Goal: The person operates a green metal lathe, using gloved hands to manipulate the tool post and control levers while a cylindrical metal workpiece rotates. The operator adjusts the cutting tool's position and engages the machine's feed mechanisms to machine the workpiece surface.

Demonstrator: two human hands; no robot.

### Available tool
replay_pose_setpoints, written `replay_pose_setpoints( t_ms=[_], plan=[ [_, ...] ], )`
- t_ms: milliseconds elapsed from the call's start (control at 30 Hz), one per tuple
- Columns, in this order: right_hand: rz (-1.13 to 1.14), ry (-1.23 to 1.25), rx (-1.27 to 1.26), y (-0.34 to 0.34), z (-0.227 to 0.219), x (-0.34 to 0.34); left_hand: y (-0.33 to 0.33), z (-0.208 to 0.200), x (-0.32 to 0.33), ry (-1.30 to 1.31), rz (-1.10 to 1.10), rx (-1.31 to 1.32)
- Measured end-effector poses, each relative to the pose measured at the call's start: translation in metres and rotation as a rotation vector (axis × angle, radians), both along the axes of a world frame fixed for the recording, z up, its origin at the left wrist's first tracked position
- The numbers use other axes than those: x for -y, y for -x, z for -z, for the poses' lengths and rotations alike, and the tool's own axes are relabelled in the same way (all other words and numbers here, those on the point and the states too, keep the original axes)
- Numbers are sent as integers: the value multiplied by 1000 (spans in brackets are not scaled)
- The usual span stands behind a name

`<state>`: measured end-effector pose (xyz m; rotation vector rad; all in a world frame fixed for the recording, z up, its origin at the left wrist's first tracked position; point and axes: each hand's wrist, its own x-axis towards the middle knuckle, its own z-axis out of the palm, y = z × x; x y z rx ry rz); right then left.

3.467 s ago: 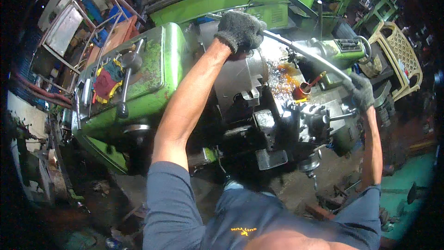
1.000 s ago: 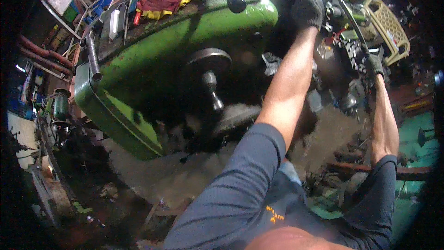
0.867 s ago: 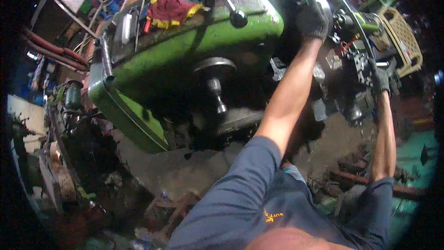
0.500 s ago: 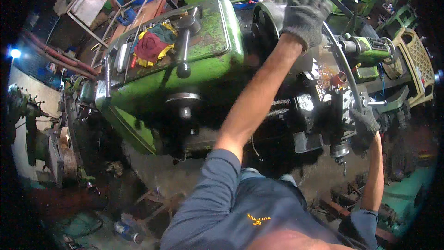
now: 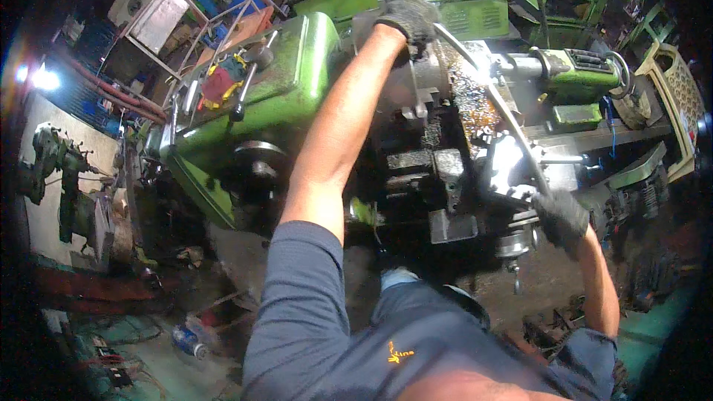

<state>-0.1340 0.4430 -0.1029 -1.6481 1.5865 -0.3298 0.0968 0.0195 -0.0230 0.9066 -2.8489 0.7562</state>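
Observation:
A long, narrow grey strip [image 5: 509, 119] stretches slantwise between my two gloved hands, over a green lathe. My left hand [image 5: 407, 16], in a dark grey knit glove, is closed around its far end above the chuck area [image 5: 429, 70]; a short bit of it sticks out past the fingers. At the near end, my right hand [image 5: 562, 219] is closed on the strip beside the tool post [image 5: 512, 163]. The strip crosses above the chip-strewn lathe bed [image 5: 474, 100]. My left forearm and glove hide part of the chuck.
The green headstock [image 5: 297, 67] stands on the left with a ball-ended lever [image 5: 241, 100] and red and yellow cloths [image 5: 220, 83] on top. The tailstock [image 5: 583, 70] is at the right, near a beige plastic chair [image 5: 672, 96]. A handwheel [image 5: 514, 243] juts out below the tool post.
My left hand has moved left and the right hand slightly left and nearer. The strip, curved before, now looks straighter. The whole view has also shifted.

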Motion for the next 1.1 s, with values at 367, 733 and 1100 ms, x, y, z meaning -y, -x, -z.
replay_pose_setpoints(
  t_ms=[367,733,1100],
  plan=[
    [577,-275,17,27,85,-220,17,20,-66,177,-74,19],
    [288,-259,-177,9,106,-216,-59,86,-253,25,97,-190],
    [115,-275,-262,-79,135,-98,-266,274,-376,-843,-1013,-167]
  ],
)
